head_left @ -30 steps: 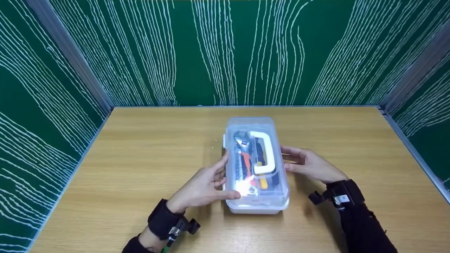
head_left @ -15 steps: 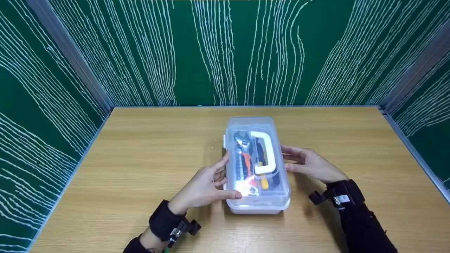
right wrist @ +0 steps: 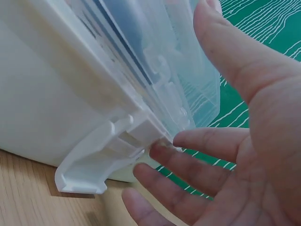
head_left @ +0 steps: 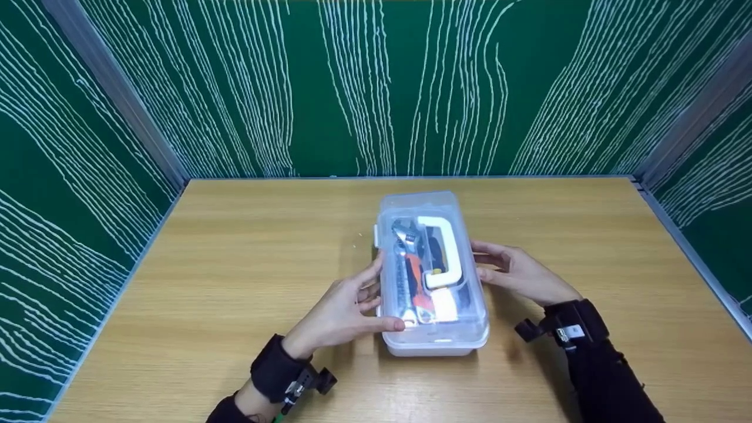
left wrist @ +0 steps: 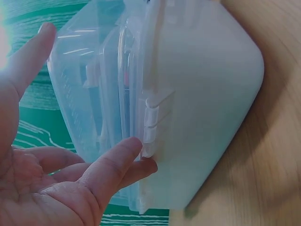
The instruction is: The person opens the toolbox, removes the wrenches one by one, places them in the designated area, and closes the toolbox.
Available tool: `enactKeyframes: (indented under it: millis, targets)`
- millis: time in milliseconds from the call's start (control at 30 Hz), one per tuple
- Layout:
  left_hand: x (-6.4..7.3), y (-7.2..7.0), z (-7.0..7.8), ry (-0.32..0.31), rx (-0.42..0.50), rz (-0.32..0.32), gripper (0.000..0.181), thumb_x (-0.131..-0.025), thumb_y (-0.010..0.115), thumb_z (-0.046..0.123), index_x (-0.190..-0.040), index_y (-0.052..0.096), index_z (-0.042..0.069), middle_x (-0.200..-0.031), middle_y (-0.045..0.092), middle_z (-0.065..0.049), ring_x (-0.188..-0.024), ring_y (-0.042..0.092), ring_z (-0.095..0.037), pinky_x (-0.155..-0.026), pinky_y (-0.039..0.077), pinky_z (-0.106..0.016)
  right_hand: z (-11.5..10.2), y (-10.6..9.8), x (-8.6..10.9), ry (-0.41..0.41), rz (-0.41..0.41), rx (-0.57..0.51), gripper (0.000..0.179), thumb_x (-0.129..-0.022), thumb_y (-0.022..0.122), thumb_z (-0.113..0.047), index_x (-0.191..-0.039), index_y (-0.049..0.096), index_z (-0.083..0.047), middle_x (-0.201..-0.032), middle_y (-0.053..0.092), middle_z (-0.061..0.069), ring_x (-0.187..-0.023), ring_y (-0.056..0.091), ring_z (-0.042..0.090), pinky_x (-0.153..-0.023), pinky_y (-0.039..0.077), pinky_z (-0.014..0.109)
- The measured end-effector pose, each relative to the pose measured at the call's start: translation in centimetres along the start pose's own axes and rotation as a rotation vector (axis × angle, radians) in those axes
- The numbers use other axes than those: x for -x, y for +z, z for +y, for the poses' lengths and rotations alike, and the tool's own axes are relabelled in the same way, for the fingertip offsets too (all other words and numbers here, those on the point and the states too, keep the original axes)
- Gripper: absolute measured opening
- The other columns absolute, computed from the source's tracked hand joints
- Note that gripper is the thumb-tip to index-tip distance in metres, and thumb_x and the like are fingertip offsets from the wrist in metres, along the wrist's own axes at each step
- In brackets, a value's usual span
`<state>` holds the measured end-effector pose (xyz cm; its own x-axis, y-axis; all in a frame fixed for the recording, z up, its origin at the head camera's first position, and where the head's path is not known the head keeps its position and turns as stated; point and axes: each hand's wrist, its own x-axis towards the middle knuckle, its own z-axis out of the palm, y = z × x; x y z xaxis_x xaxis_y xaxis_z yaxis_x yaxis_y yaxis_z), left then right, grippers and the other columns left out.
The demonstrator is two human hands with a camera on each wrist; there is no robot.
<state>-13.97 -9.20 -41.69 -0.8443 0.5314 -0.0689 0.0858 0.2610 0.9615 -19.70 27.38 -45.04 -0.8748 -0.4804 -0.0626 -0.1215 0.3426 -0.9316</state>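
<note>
Green walls point(head_left: 335, 88) streaked with wavy white lines enclose a wood-grain desk point(head_left: 264, 247), where a clear-lidded toolbox point(head_left: 432, 338) rests right of centre, between a person's parted hands. The left hand point(head_left: 343, 308) spreads its extended fingers along the hinged side, fingertips touching near a hinge, thumb reaching over the lid's near corner. The right hand point(head_left: 520, 273) is spread at the opposite side, clamped on nothing; fingertip contact cannot be told. Atop the lid lies a white handle point(head_left: 451, 252); beneath show an orange-red grip point(head_left: 418, 285) and a silver wrench head point(head_left: 406, 235). A white latch point(right wrist: 94, 155) hangs outward below the right fingers.
</note>
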Motion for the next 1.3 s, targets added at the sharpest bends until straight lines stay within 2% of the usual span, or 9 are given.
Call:
enactKeyframes:
  millis: [233, 400, 533, 667, 800, 933, 1100, 1200, 1300]
  targets:
    - [0.1, -0.1, 0.1, -0.06, -0.016, 0.041, 0.125, -0.077, 0.099, 0.036, -0.173, 0.018, 0.025, -0.177, 0.028, -0.014, -0.155, 0.045, -0.036, -0.116, 0.052, -0.036, -0.5, 0.4, 0.0, 0.001, 0.114, 0.086, 0.066, -0.103, 0.073, -0.02, -0.16, 0.046, -0.002, -0.159, 0.055, 0.022, -0.144, 0.053, 0.045, -0.112, 0.052, 0.037]
    - [0.3, 0.2, 0.8, -0.072, -0.083, 0.097, 0.123, -0.077, 0.098, 0.039, -0.172, 0.022, 0.024, -0.172, 0.037, -0.013, -0.149, 0.051, -0.036, -0.11, 0.059, -0.041, -1.1, 0.8, 0.0, -0.037, 0.166, 0.002, 0.062, -0.102, 0.073, -0.014, -0.157, 0.049, 0.001, -0.148, 0.062, 0.019, -0.131, 0.061, 0.026, -0.104, 0.054, 0.022]
    - [1.0, 1.0, 1.7, -0.028, -0.29, 0.169, 0.123, -0.076, 0.095, 0.053, -0.172, 0.024, 0.024, -0.172, 0.034, -0.01, -0.153, 0.045, -0.036, -0.118, 0.051, -0.057, -1.6, 1.1, 0.0, -0.083, 0.187, -0.081, 0.061, -0.102, 0.071, -0.007, -0.157, 0.047, 0.004, -0.136, 0.066, 0.011, -0.119, 0.065, 0.015, -0.099, 0.056, 0.019]
    - [1.9, 2.0, 2.8, 0.074, -0.524, 0.267, 0.118, -0.074, 0.093, 0.063, -0.169, 0.034, 0.023, -0.168, 0.038, -0.007, -0.155, 0.042, -0.031, -0.125, 0.04, -0.063, -2.0, 1.5, -0.1, -0.094, 0.214, -0.107, 0.058, -0.104, 0.07, -0.008, -0.157, 0.049, 0.004, -0.132, 0.068, 0.004, -0.116, 0.066, 0.012, -0.1, 0.057, 0.018]
    - [2.5, 3.2, 4.2, 0.206, -0.682, 0.339, 0.109, -0.075, 0.092, 0.064, -0.164, 0.044, 0.023, -0.162, 0.046, -0.011, -0.147, 0.049, -0.031, -0.121, 0.047, -0.059, -2.5, 1.8, -0.1, -0.096, 0.238, -0.112, 0.055, -0.107, 0.067, -0.012, -0.156, 0.05, 0.005, -0.138, 0.066, 0.013, -0.12, 0.067, 0.01, -0.102, 0.057, 0.018]
    - [2.5, 4.9, 5.0, 0.362, -0.862, 0.378, 0.108, -0.076, 0.09, 0.067, -0.163, 0.043, 0.023, -0.159, 0.051, -0.014, -0.144, 0.054, -0.032, -0.112, 0.053, -0.057, -3.1, 1.9, 0.1, -0.08, 0.251, -0.111, 0.052, -0.111, 0.06, -0.019, -0.156, 0.049, 0.004, -0.151, 0.06, 0.022, -0.121, 0.066, 0.008, -0.098, 0.059, 0.021]
    - [2.0, 7.5, 5.2, 0.512, -1.059, 0.397, 0.113, -0.079, 0.084, 0.072, -0.166, 0.037, 0.019, -0.159, 0.051, -0.015, -0.144, 0.053, -0.03, -0.108, 0.054, -0.049, -3.7, 2.2, 0.1, -0.09, 0.263, -0.124, 0.05, -0.113, 0.056, -0.022, -0.156, 0.051, 0.003, -0.144, 0.067, 0.01, -0.116, 0.068, 0.008, -0.093, 0.06, 0.023]
    - [1.3, 8.8, 5.1, 0.568, -1.167, 0.404, 0.109, -0.082, 0.08, 0.074, -0.166, 0.037, 0.019, -0.159, 0.051, -0.016, -0.144, 0.053, -0.031, -0.104, 0.054, -0.043, -3.8, 2.3, 0.0, -0.113, 0.266, -0.139, 0.047, -0.113, 0.055, -0.02, -0.155, 0.052, 0.003, -0.133, 0.073, 0.001, -0.113, 0.068, 0.008, -0.092, 0.06, 0.023]
    - [0.6, 9.7, 4.9, 0.596, -1.282, 0.426, 0.104, -0.084, 0.077, 0.074, -0.165, 0.04, 0.02, -0.158, 0.052, -0.015, -0.142, 0.055, -0.03, -0.1, 0.053, -0.041, -3.8, 2.4, -0.1, -0.13, 0.258, -0.14, 0.046, -0.114, 0.054, -0.018, -0.155, 0.052, 0.003, -0.129, 0.074, -0.001, -0.114, 0.069, 0.008, -0.093, 0.06, 0.023]
